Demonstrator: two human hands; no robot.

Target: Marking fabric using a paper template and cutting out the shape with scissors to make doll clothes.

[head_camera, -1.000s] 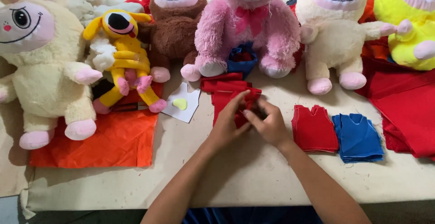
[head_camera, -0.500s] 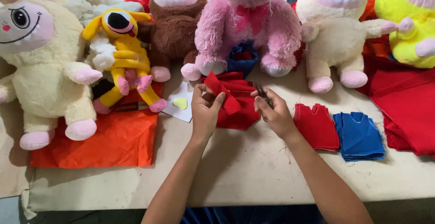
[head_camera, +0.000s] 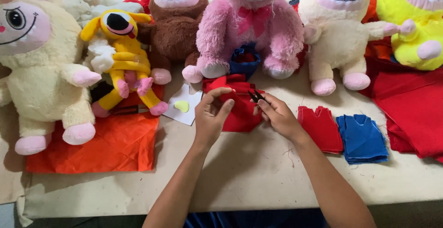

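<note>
A folded piece of red cloth (head_camera: 240,108) lay on the pale table (head_camera: 258,172) between the two hands, its upper edge reaching toward the pink plush. Left hand (head_camera: 210,117) rested against the cloth's left side, thumb and forefinger curved up and pinching its top edge, other fingers loosely bent. Right hand (head_camera: 279,116) sat on the cloth's right side, fingers closed round small black snips (head_camera: 255,95), blades parted and pointing up-left over the fabric. Whether the blades touched the cloth, could not tell. Just right of the right hand lay a small red vest-shaped cut piece (head_camera: 320,127), and beside that, farther right, a stack of blue cut pieces (head_camera: 362,138). Beyond those, larger red fabric (head_camera: 410,108) spread to the table's right edge. Left of the left hand, near it, a white paper square with a pale yellow-green heart shape (head_camera: 183,106). Farther left, an orange sheet (head_camera: 99,145) under the toys' feet. Above the hands sat a row of plush toys: a pink one (head_camera: 249,29) directly beyond the cloth with a blue fabric bundle (head_camera: 244,59) between its legs, a brown one (head_camera: 177,25) to its left, a yellow long-limbed one (head_camera: 124,57), a big cream one (head_camera: 41,76) far left, another cream one (head_camera: 337,39) and a bright yellow one (head_camera: 413,20) on the right.
</note>
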